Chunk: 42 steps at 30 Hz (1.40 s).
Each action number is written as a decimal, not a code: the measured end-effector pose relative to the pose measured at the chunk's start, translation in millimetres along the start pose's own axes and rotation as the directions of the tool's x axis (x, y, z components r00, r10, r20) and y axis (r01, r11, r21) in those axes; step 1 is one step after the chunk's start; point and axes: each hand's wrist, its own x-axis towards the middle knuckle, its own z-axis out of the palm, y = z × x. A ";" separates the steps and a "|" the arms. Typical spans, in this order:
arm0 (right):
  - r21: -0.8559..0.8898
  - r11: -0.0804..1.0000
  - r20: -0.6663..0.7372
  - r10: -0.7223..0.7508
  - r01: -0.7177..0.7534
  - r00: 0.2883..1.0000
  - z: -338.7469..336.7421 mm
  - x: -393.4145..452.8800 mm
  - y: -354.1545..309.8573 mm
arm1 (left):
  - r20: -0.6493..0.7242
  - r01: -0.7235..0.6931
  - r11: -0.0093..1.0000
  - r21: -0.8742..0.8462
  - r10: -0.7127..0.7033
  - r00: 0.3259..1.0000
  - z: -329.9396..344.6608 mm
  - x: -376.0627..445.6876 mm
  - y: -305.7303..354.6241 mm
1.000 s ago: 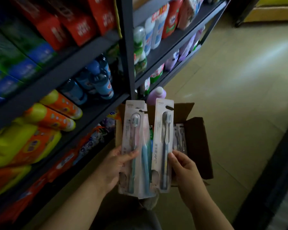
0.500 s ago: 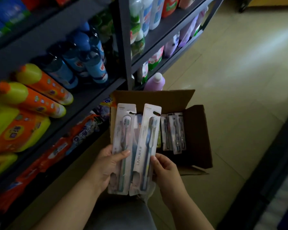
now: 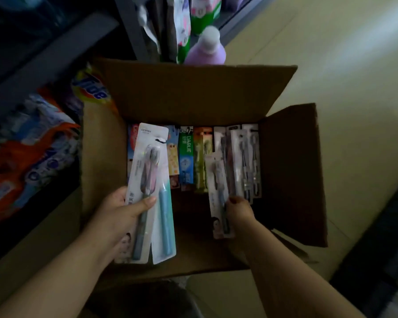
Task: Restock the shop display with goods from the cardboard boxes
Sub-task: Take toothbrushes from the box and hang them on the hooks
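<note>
Open cardboard box [image 3: 193, 92] on the floor at center, flaps spread, toothpaste cartons [image 3: 186, 154] and toothbrush packs [image 3: 246, 161] standing in a row inside. At 8 o'clock, left hand [image 3: 117, 216] gripping two carded toothbrush packs [image 3: 147, 180], thumb across the front, fingers behind. At 4 o'clock, right hand [image 3: 239, 210] pinching one toothbrush pack [image 3: 218, 198] down inside the box. Purple bottle [image 3: 206, 49] at 12 o'clock, beyond the far flap.
</note>
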 end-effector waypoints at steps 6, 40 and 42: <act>-0.005 0.989 0.007 -0.146 0.146 0.989 28.2 60.5 -4.2 | 0.007 0.055 0.998 -0.006 -0.055 0.998 13.8 50.9 -36.8; -0.446 0.888 -0.337 -0.286 0.115 0.897 -4.8 104.1 16.6 | 0.040 0.111 0.993 -0.030 -0.110 0.993 32.5 70.9 -54.1; -0.416 0.899 -0.323 -0.289 0.139 0.901 -4.7 94.1 12.5 | 0.033 0.109 0.994 -0.029 -0.108 0.994 30.2 70.3 -53.5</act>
